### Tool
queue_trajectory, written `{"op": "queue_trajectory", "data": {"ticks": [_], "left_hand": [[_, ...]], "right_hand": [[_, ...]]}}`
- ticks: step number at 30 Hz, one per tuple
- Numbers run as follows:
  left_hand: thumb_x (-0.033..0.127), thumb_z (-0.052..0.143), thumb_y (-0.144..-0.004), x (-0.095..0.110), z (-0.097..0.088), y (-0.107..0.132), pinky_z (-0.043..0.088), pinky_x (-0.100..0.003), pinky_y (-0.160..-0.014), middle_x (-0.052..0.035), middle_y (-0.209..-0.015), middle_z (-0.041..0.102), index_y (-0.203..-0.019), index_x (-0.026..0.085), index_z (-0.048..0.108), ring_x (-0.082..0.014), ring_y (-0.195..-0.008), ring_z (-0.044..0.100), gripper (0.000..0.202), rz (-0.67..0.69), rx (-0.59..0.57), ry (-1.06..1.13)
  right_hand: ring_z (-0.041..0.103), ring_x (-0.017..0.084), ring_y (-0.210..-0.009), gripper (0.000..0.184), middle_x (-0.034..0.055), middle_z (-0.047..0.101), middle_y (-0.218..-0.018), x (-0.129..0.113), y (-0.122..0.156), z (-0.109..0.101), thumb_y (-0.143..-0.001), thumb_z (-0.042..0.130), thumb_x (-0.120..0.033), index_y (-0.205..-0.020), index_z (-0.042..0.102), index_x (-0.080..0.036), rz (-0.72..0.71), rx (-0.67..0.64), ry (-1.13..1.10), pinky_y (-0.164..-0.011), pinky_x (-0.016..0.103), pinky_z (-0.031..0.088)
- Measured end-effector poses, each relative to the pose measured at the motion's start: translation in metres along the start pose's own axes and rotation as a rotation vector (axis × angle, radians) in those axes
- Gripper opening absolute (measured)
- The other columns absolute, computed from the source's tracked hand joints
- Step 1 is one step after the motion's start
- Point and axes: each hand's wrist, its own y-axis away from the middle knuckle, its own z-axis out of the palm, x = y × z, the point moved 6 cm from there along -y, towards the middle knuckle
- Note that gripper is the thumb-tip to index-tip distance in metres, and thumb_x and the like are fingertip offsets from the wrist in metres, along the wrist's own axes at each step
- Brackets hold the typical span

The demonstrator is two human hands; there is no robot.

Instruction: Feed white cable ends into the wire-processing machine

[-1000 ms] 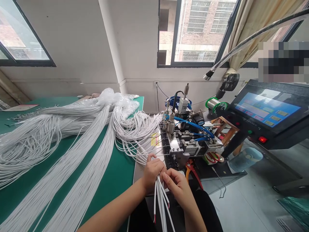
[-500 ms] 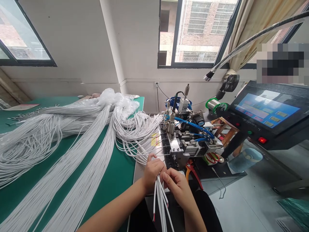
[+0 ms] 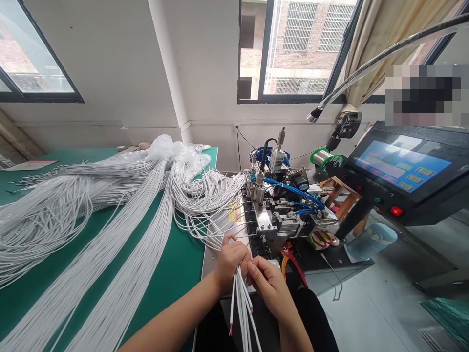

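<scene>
A bundle of white cables [image 3: 242, 305] runs through my left hand [image 3: 232, 261], whose fingers are wrapped round it. Its loose ends hang down over my lap, and a few show red wire at the tip. Right beside it, my right hand [image 3: 266, 281] is closed in a pinch, thumb against fingers, near the left fingertips. Whatever lies in that pinch is hidden. Beyond my hands, looped white cables [image 3: 200, 195] spread over a metal plate [image 3: 208, 264] at the machine [image 3: 266, 215]. One cable end reaches toward the machine's front block.
Long cable bundles [image 3: 120, 264] cover much of the green table [image 3: 172, 288] on the left. Red-and-orange handled pliers [image 3: 294, 264] lie right of my hands. A touchscreen panel [image 3: 403, 166] and a solder wire spool [image 3: 322, 159] stand to the right. A flexible lamp arm [image 3: 366, 68] arches above.
The hanging cable ends have shifted slightly to the left. Both hands stay close together in nearly the same grip, and the view has moved a little.
</scene>
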Motion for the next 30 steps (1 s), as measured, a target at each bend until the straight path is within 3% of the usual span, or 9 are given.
{"op": "queue_trajectory", "data": {"ticks": [10,14,17,20,24,26,30], "left_hand": [[0.014,0.037,-0.089,0.004,-0.001,-0.002,0.033,-0.035,-0.083,0.0064,-0.053,0.04,-0.06,0.019,0.038,-0.0093,-0.053,0.037,0.029,0.003,-0.05,-0.039],[0.014,0.037,-0.089,0.003,0.001,-0.002,0.034,-0.034,-0.083,0.0056,-0.054,0.042,-0.06,0.019,0.04,-0.0098,-0.054,0.039,0.03,-0.042,-0.121,-0.074],[0.014,0.038,-0.088,0.003,0.0,-0.001,0.034,-0.035,-0.083,0.0062,-0.053,0.043,-0.059,0.019,0.04,-0.0096,-0.052,0.039,0.03,-0.035,-0.098,-0.062],[0.013,0.039,-0.088,0.004,0.0,-0.001,0.033,-0.035,-0.083,0.0066,-0.053,0.045,-0.061,0.019,0.042,-0.0091,-0.052,0.04,0.028,-0.026,-0.08,-0.041],[0.013,0.042,-0.089,0.009,-0.001,-0.002,0.032,-0.037,-0.088,0.0053,-0.065,0.059,-0.078,0.02,0.053,-0.0091,-0.058,0.052,0.017,-0.044,-0.099,-0.013],[0.013,0.045,-0.089,0.017,-0.004,-0.004,0.032,-0.036,-0.088,0.0036,-0.074,0.066,-0.093,0.02,0.055,-0.0099,-0.064,0.059,0.013,0.017,-0.081,-0.012],[0.017,0.051,-0.09,0.031,-0.004,-0.003,0.037,-0.033,-0.087,-0.0005,-0.089,0.07,-0.113,0.02,0.054,-0.0113,-0.075,0.065,0.023,0.199,-0.079,-0.109]], "right_hand": [[0.046,0.013,-0.061,0.034,-0.0007,0.051,-0.065,-0.01,0.014,-0.016,-0.096,0.048,-0.041,-0.072,0.053,-0.017,-0.027,0.077,0.062,-0.057,0.023,0.036],[0.048,0.013,-0.064,0.018,0.0,0.054,-0.074,-0.018,0.031,-0.021,-0.091,0.057,-0.036,-0.09,0.061,-0.019,-0.034,0.023,0.124,-0.058,0.023,0.037],[0.049,0.013,-0.065,0.023,0.0002,0.057,-0.079,-0.028,0.041,-0.014,-0.087,0.063,-0.031,-0.109,0.063,-0.024,-0.091,-0.066,0.175,-0.056,0.023,0.037],[0.05,0.012,-0.062,0.017,0.0009,0.06,-0.082,-0.041,0.044,-0.007,-0.087,0.064,-0.028,-0.103,0.068,-0.026,-0.212,-0.091,0.203,-0.054,0.022,0.038],[0.06,0.016,-0.078,0.015,0.0031,0.065,-0.09,-0.042,0.039,-0.016,-0.092,0.057,-0.023,-0.097,0.07,-0.025,-0.311,0.102,0.189,-0.069,0.024,0.047],[0.062,0.019,-0.084,0.016,0.0043,0.067,-0.093,-0.03,0.035,-0.03,-0.093,0.056,-0.026,-0.099,0.07,-0.024,-0.25,0.284,0.143,-0.076,0.026,0.049],[0.064,0.023,-0.084,0.022,0.0074,0.069,-0.095,-0.003,0.032,-0.055,-0.087,0.064,-0.039,-0.094,0.071,-0.019,-0.079,0.629,0.03,-0.073,0.029,0.052]]}}
